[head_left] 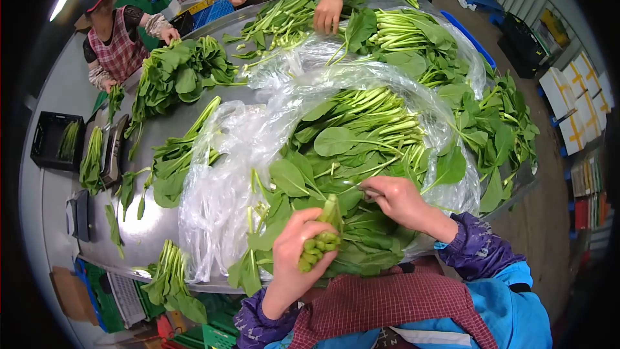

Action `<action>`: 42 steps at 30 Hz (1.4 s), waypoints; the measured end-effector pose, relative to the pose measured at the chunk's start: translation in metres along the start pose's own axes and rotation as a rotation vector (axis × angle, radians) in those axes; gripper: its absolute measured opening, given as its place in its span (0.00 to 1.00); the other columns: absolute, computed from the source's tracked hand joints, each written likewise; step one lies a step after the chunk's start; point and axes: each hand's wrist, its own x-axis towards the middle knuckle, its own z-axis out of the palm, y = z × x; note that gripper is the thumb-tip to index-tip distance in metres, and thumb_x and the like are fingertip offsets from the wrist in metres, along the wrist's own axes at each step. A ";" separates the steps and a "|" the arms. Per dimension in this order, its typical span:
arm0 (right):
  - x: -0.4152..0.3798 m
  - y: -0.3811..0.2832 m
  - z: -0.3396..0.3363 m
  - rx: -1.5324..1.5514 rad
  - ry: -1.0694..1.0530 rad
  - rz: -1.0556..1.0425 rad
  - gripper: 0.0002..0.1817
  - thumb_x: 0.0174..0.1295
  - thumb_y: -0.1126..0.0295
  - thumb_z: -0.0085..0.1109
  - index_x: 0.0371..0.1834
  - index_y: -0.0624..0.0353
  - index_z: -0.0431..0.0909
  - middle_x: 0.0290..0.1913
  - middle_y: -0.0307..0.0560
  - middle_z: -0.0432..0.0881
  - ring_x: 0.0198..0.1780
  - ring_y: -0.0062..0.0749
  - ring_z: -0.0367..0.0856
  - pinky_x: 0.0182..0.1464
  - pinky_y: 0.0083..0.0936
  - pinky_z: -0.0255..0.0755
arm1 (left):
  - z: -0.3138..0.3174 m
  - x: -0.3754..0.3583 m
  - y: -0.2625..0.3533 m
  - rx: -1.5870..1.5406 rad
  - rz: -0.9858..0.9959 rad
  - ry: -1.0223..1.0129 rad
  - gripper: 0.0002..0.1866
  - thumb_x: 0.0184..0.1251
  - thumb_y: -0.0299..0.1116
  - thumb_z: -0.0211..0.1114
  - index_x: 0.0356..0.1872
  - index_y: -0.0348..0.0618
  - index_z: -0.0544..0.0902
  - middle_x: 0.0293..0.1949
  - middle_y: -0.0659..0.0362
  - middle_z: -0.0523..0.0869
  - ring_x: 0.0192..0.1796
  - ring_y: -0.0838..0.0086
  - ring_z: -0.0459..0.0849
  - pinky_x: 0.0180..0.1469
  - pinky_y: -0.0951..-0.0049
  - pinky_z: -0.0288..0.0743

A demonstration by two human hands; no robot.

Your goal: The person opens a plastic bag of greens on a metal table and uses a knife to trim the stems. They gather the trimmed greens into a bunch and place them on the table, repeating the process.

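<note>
My left hand [302, 252] is wrapped round a bunch of leafy greens [319, 245], its pale cut stem ends facing me. To the right, my right hand [403, 200] is closed on a small knife [369, 191], of which only a short metallic part shows. Under both hands lies a heap of leafy greens [368, 129] in an opened clear plastic bag [223, 200]. Most of the heap's stems point up and to the right, with broad leaves nearest me.
A metal table [139, 220] carries more piles of greens [184, 71]. A co-worker in a checked apron [119, 45] handles greens at the left; another person's hand [329, 10] touches greens at the far side. A black crate [55, 139] stands left, white boxes [575, 100] right.
</note>
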 end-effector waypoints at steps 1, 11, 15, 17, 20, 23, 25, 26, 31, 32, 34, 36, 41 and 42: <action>-0.001 0.002 0.001 0.051 -0.014 0.043 0.08 0.56 0.75 0.55 0.39 0.59 0.77 0.33 0.50 0.81 0.32 0.47 0.80 0.31 0.35 0.74 | -0.004 -0.001 -0.001 -0.026 -0.006 0.000 0.17 0.39 0.18 0.69 0.35 0.40 0.79 0.44 0.49 0.79 0.45 0.59 0.80 0.46 0.68 0.72; 0.010 -0.015 0.005 -0.081 -0.035 -0.086 0.11 0.53 0.78 0.54 0.40 0.60 0.76 0.34 0.51 0.81 0.33 0.48 0.81 0.32 0.36 0.75 | -0.006 -0.001 -0.001 -0.132 -0.004 -0.039 0.14 0.43 0.20 0.69 0.35 0.39 0.80 0.43 0.49 0.80 0.44 0.60 0.81 0.47 0.71 0.72; 0.005 -0.011 0.002 0.129 -0.051 0.079 0.09 0.56 0.76 0.54 0.41 0.62 0.76 0.32 0.54 0.81 0.32 0.48 0.81 0.34 0.34 0.74 | -0.008 -0.003 -0.006 -0.082 -0.014 0.002 0.10 0.45 0.25 0.70 0.31 0.42 0.81 0.51 0.46 0.77 0.56 0.56 0.75 0.58 0.65 0.65; 0.004 -0.002 0.007 0.116 -0.065 0.136 0.09 0.58 0.76 0.54 0.41 0.63 0.77 0.31 0.52 0.82 0.31 0.40 0.82 0.35 0.30 0.74 | -0.013 -0.002 -0.008 -0.070 0.093 -0.071 0.10 0.49 0.28 0.69 0.34 0.42 0.81 0.64 0.40 0.65 0.68 0.49 0.61 0.67 0.58 0.53; 0.004 -0.002 0.004 0.215 -0.071 0.253 0.07 0.59 0.77 0.53 0.39 0.65 0.77 0.27 0.46 0.80 0.30 0.25 0.79 0.33 0.25 0.72 | -0.035 -0.006 0.002 -0.658 0.044 -0.107 0.13 0.50 0.24 0.68 0.37 0.40 0.77 0.64 0.45 0.66 0.66 0.53 0.65 0.65 0.57 0.60; 0.002 0.005 -0.002 0.147 -0.096 0.324 0.05 0.59 0.78 0.52 0.36 0.67 0.77 0.25 0.42 0.77 0.30 0.21 0.77 0.34 0.20 0.70 | -0.069 -0.026 -0.003 -1.324 -0.072 0.145 0.12 0.57 0.27 0.62 0.42 0.39 0.74 0.51 0.48 0.77 0.50 0.61 0.79 0.58 0.60 0.70; 0.001 0.012 0.000 0.224 -0.094 0.297 0.06 0.59 0.79 0.51 0.37 0.68 0.76 0.26 0.41 0.77 0.31 0.22 0.77 0.36 0.19 0.70 | -0.101 -0.037 -0.010 -1.369 -0.060 0.493 0.13 0.58 0.29 0.63 0.42 0.42 0.73 0.37 0.58 0.75 0.40 0.68 0.77 0.54 0.62 0.71; 0.001 0.012 -0.001 0.283 -0.085 0.302 0.06 0.60 0.79 0.51 0.37 0.68 0.76 0.28 0.42 0.77 0.31 0.22 0.77 0.35 0.19 0.70 | -0.122 -0.042 -0.009 -1.305 -0.069 0.695 0.13 0.56 0.30 0.66 0.41 0.45 0.72 0.28 0.65 0.71 0.34 0.73 0.73 0.52 0.64 0.70; -0.001 0.012 -0.012 0.357 -0.112 0.414 0.07 0.61 0.78 0.51 0.39 0.68 0.75 0.31 0.41 0.78 0.31 0.22 0.77 0.35 0.19 0.70 | -0.218 -0.074 -0.021 0.133 -0.034 1.082 0.10 0.62 0.29 0.63 0.40 0.40 0.72 0.30 0.62 0.76 0.35 0.75 0.77 0.43 0.71 0.72; -0.003 0.012 -0.013 0.338 -0.104 0.410 0.07 0.60 0.77 0.51 0.39 0.68 0.76 0.29 0.42 0.79 0.31 0.22 0.77 0.35 0.20 0.70 | -0.232 -0.079 -0.032 0.490 -0.117 1.049 0.09 0.59 0.26 0.64 0.38 0.40 0.73 0.30 0.59 0.78 0.34 0.72 0.79 0.40 0.70 0.73; -0.008 0.014 -0.016 0.289 -0.126 0.422 0.07 0.60 0.76 0.51 0.38 0.68 0.76 0.28 0.43 0.79 0.30 0.22 0.77 0.35 0.20 0.70 | -0.252 -0.094 -0.063 0.832 -0.185 0.977 0.09 0.56 0.23 0.64 0.36 0.41 0.74 0.29 0.56 0.80 0.33 0.68 0.81 0.37 0.70 0.73; -0.014 0.015 -0.020 0.256 -0.143 0.446 0.08 0.60 0.74 0.52 0.38 0.68 0.77 0.25 0.44 0.80 0.29 0.23 0.77 0.34 0.20 0.70 | -0.262 -0.113 -0.110 1.521 -0.376 0.750 0.13 0.49 0.23 0.67 0.36 0.42 0.75 0.30 0.53 0.80 0.34 0.57 0.81 0.36 0.63 0.72; -0.026 0.024 -0.029 0.302 -0.165 0.446 0.09 0.62 0.74 0.51 0.41 0.69 0.75 0.30 0.45 0.82 0.33 0.23 0.81 0.36 0.21 0.73 | -0.258 -0.209 -0.278 1.197 -0.819 0.607 0.47 0.45 0.52 0.71 0.65 0.40 0.62 0.56 0.48 0.75 0.57 0.54 0.74 0.56 0.54 0.67; -0.029 0.027 -0.032 0.324 -0.148 0.453 0.09 0.62 0.74 0.52 0.41 0.69 0.75 0.31 0.45 0.81 0.33 0.23 0.81 0.36 0.21 0.73 | -0.256 -0.219 -0.293 1.153 -1.029 0.408 0.49 0.45 0.56 0.68 0.67 0.41 0.59 0.58 0.46 0.74 0.58 0.53 0.73 0.57 0.53 0.66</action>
